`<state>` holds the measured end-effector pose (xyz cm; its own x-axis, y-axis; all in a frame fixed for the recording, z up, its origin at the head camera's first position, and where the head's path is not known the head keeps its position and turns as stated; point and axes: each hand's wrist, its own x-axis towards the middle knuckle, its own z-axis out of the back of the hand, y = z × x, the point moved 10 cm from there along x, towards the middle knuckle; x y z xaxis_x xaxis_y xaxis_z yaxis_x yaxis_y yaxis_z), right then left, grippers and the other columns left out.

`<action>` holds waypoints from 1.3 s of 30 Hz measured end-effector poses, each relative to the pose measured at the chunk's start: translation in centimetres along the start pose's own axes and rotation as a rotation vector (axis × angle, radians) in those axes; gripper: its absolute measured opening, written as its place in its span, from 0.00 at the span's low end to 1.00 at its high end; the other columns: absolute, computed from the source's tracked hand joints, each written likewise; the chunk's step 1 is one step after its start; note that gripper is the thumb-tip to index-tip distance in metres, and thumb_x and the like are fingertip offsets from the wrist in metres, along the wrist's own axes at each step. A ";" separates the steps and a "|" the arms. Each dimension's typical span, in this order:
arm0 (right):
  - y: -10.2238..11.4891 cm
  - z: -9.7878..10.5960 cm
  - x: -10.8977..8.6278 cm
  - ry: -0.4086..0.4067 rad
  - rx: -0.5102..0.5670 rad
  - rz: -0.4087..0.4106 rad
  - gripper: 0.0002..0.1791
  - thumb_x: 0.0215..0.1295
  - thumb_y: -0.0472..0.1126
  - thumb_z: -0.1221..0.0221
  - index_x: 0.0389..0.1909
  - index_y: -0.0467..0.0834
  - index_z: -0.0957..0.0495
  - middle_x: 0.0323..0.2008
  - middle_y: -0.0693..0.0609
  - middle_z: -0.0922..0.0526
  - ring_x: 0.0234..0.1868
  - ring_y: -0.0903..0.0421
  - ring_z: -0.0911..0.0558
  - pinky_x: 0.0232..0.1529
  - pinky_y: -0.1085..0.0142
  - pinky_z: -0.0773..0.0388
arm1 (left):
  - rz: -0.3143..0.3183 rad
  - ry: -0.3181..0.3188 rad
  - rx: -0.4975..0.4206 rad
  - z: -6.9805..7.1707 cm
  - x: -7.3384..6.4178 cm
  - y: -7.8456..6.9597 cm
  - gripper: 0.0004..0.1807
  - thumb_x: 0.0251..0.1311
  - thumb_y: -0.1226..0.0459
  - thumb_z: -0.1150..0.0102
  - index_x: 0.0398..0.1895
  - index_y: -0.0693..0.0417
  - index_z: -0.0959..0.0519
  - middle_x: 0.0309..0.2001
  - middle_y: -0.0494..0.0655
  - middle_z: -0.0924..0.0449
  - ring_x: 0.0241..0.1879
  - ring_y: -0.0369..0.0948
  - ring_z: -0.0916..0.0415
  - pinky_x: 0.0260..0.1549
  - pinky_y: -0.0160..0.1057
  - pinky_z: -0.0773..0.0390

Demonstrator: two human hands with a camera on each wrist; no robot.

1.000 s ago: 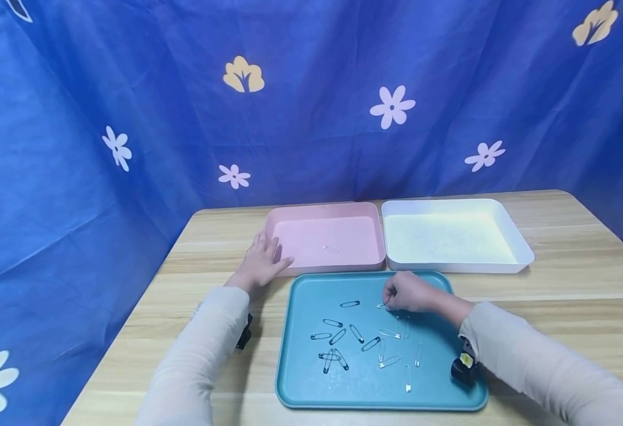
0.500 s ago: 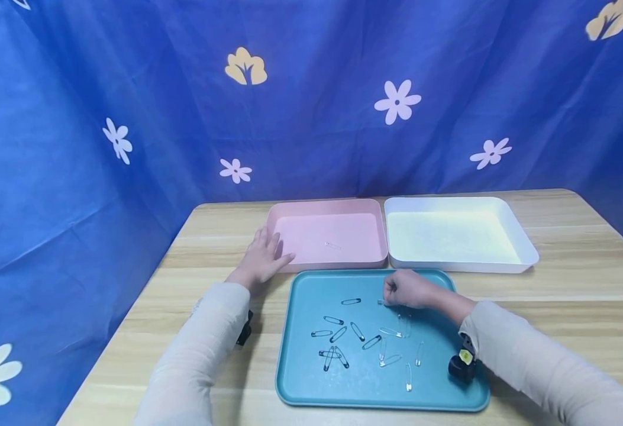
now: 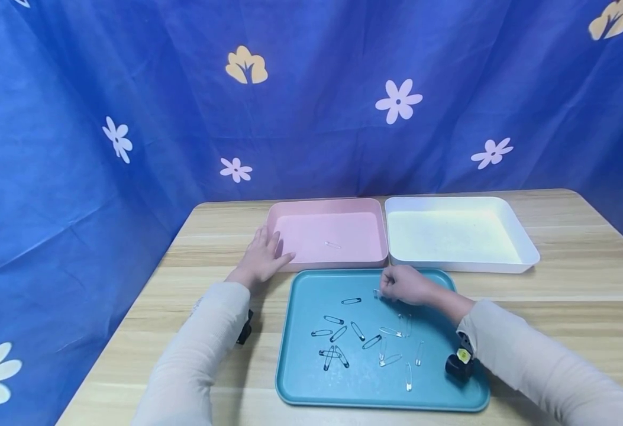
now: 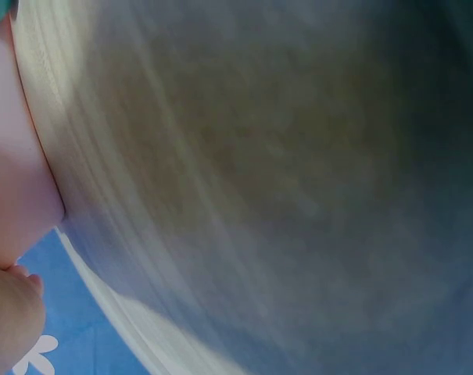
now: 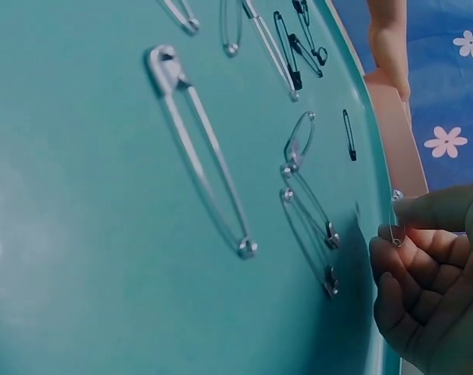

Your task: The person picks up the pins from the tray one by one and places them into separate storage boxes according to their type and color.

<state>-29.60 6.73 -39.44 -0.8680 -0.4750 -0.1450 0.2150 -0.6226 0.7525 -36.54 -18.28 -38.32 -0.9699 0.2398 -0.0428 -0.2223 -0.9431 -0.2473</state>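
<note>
My right hand pinches a silver safety pin over the back of the teal tray. In the right wrist view, thumb and forefinger grip this pin near the tray's edge. My left hand lies with spread fingers at the left wall of the pink tray. One silver safety pin lies inside the pink tray. On the teal tray, black safety pins are scattered to the left and middle. Silver safety pins lie toward its right side, seen larger in the right wrist view.
A white tray stands right of the pink one, both behind the teal tray. The wooden table extends on either side. A blue flowered curtain hangs behind and at the left.
My right hand has lifted slightly and moved a little toward the back of the teal tray with the silver safety pin. My left hand stays at the pink tray.
</note>
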 end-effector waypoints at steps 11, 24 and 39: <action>1.2 0.2 0.5 -0.039 0.008 0.055 0.05 0.55 0.33 0.47 0.21 0.41 0.29 0.17 0.52 0.27 0.18 0.58 0.27 0.23 0.66 0.30 | 0.003 0.012 -0.014 0.1 -0.3 -0.1 0.45 0.54 0.38 0.66 0.65 0.62 0.55 0.64 0.66 0.70 0.62 0.57 0.72 0.57 0.55 0.60; 2.4 -0.1 1.1 -0.007 0.140 0.117 0.03 0.56 0.32 0.46 0.24 0.38 0.27 0.21 0.48 0.25 0.23 0.56 0.25 0.25 0.66 0.25 | 0.010 0.005 -0.022 0.1 -0.2 0.1 0.44 0.54 0.39 0.64 0.65 0.61 0.54 0.64 0.65 0.69 0.63 0.56 0.71 0.57 0.55 0.59; 2.4 1.9 2.3 -0.167 0.258 0.102 0.03 0.54 0.32 0.45 0.28 0.35 0.26 0.21 0.48 0.25 0.24 0.53 0.25 0.28 0.63 0.26 | 0.011 0.011 -0.006 -0.1 -0.1 0.0 0.43 0.56 0.41 0.64 0.65 0.63 0.55 0.64 0.66 0.70 0.62 0.57 0.72 0.58 0.53 0.61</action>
<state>-31.93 5.38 -36.73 -0.9139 -0.4048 0.0306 0.2022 -0.3885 0.8990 -36.40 -18.32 -38.39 -0.9710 0.2325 -0.0565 -0.2114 -0.9441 -0.2528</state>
